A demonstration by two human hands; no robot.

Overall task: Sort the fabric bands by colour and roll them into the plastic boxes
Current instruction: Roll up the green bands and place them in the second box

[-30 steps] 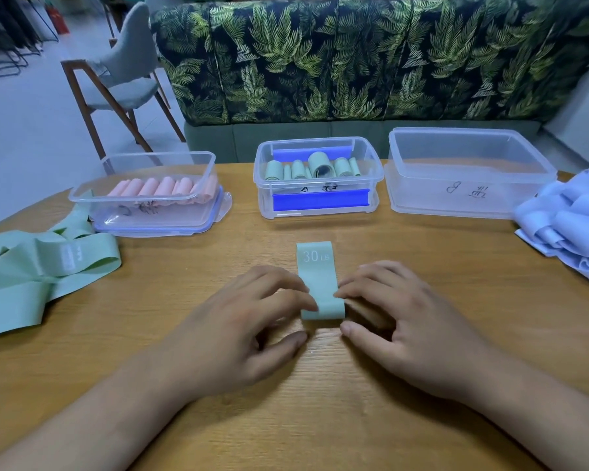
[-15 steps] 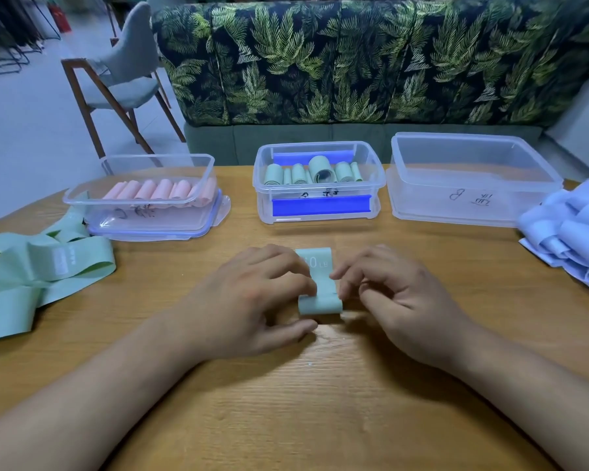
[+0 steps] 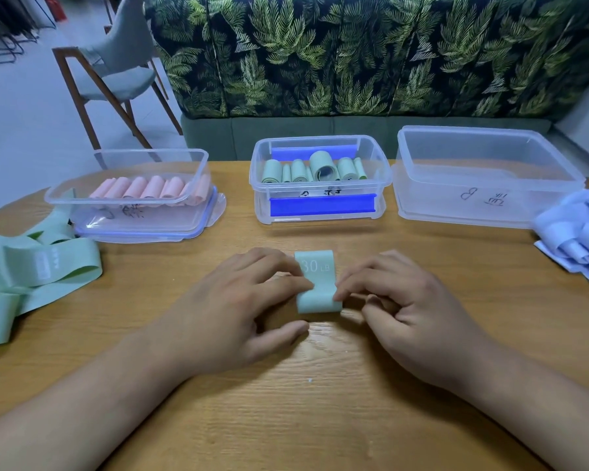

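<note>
Now your left grip (image 3: 232,311) and right grip (image 3: 412,311) pinch the green band (image 3: 317,283) before the middle box (image 3: 257,195); its tail is shorter, roll nearly done.

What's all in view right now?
band: one, green, part rolled, table centre
green pile: several bands, green, table left
blue pile: several bands, pale blue, table right
left box: one, clear, far left
lid: one, blue-edged, under left box
pink rolls: several, pink, in left box
middle box: one, clear, blue clips, far centre
green rolls: several, green, in middle box
right box: one, clear, far right
table: one, wood
sofa: one, leaf print, behind table
chair: one, grey, back left
left hand: holds band's left side
right hand: pinches band's right side
</note>
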